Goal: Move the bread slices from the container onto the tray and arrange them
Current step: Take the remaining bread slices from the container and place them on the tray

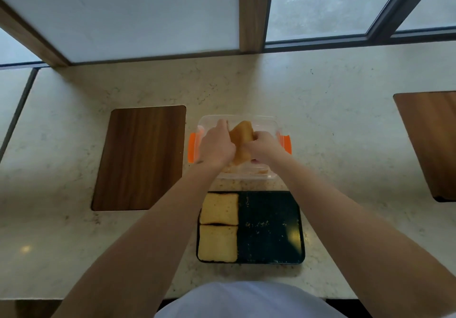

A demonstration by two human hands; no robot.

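A clear plastic container with orange side clips stands on the counter beyond a black tray. Both hands are inside the container. My left hand and my right hand grip a tilted golden bread slice between them, lifted on edge. More bread shows dimly at the container's near wall, mostly hidden by my wrists. Two bread slices lie flat on the tray's left side, one at the back and one at the front, touching each other. The tray's right half carries only crumbs.
A dark wooden board is set into the pale stone counter left of the container. Another wooden board lies at the far right. Windows and a wooden post stand behind the counter. The counter's front edge runs close to my body.
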